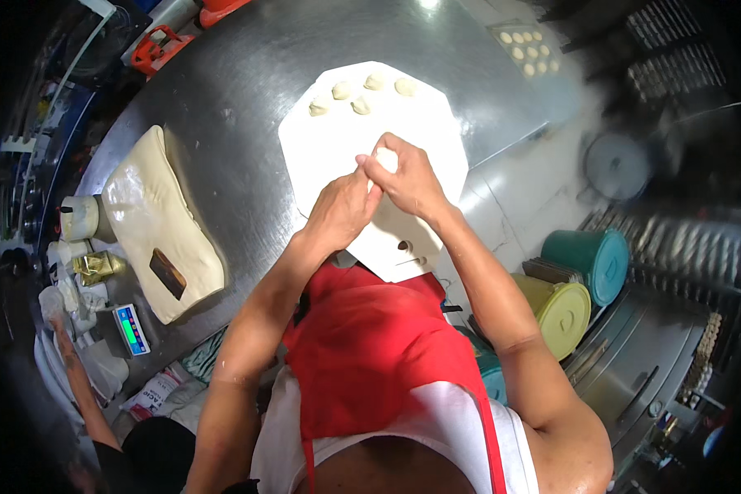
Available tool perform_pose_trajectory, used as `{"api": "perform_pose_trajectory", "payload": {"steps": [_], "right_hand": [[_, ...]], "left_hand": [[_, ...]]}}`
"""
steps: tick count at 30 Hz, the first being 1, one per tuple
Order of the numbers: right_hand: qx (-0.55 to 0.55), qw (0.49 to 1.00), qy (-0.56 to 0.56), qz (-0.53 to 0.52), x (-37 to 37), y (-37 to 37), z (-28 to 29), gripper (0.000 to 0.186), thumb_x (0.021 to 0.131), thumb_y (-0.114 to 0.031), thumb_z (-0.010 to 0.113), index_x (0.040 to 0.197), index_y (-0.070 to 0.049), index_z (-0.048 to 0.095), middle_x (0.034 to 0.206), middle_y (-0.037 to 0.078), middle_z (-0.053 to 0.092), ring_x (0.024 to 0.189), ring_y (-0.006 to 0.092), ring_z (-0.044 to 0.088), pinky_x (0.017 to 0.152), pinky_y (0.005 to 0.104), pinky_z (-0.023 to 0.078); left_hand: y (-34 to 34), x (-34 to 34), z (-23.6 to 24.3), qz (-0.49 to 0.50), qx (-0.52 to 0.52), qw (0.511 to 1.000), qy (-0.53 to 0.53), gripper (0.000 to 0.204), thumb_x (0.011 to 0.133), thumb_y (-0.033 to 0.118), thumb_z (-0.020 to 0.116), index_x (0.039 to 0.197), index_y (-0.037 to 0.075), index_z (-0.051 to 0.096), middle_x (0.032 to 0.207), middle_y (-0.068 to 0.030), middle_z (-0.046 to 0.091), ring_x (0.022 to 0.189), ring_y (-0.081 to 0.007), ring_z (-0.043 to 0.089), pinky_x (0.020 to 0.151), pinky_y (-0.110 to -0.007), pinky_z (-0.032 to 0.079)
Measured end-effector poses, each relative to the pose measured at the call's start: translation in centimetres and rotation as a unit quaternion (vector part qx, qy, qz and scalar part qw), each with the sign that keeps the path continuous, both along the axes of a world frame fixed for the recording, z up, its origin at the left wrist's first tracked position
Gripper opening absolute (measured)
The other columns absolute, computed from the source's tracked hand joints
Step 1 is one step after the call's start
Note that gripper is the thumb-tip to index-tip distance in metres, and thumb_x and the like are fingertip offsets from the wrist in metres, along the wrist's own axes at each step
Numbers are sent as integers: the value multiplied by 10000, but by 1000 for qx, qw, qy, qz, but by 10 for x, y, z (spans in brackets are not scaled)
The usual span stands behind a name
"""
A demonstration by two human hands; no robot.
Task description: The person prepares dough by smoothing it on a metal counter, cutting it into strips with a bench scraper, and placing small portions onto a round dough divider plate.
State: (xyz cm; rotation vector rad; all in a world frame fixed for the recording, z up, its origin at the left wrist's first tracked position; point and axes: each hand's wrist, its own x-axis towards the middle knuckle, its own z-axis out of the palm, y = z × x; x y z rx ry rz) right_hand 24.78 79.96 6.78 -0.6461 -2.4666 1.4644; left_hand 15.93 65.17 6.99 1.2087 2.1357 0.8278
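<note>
Over the middle of a white board (329,152), my two hands meet around a small piece of pale dough (386,159). My right hand (409,183) is closed, and the dough bulges out between its thumb and forefinger. Pressed against it from the left, my left hand (343,212) has its fingers curled on the lower part of the dough, which is mostly hidden. Several shaped dough pieces (361,104) lie apart from each other at the board's far end. The board's near end, with a hole in it, rests against my red apron (379,346).
A large slab of dough (152,210) with a dark-bladed scraper (168,273) on it lies left on the steel table (239,107). A digital scale (131,329) stands by the near-left edge. Lidded bins (564,317) stand at right. Another person's arm (82,379) reaches in at lower left.
</note>
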Motion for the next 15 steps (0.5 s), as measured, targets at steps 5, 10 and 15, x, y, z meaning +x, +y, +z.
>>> {"api": "perform_pose_trajectory", "payload": {"steps": [5, 10, 15], "right_hand": [[-11, 998, -48, -51, -16, -23, 26, 299, 1005, -315, 695, 941, -24, 667, 768, 138, 677, 729, 177, 623, 714, 375, 525], [-22, 995, 62, 76, -26, -38, 25, 289, 961, -270, 711, 1140, -44, 700, 923, 157, 728, 873, 241, 691, 833, 371, 549], [68, 995, -72, -16, -39, 94, -57, 361, 975, -30, 653, 1330, 25, 674, 1340, 247, 578, 1154, 397, 682, 1063, 451, 544]], "left_hand": [[7, -10, -42, 39, -17, 995, 85, 366, 994, 193, 635, 1188, -115, 599, 885, -316, 726, 879, -504, 718, 796, -566, 572], [-30, -58, -131, 69, 21, 996, -59, 442, 937, 246, 672, 1241, -67, 601, 1079, -287, 737, 1006, -436, 738, 847, -499, 574], [-19, -34, -90, 80, -6, 965, -249, 541, 1024, 135, 473, 1509, -102, 426, 1546, -362, 471, 1482, -411, 466, 1227, -476, 366]]}}
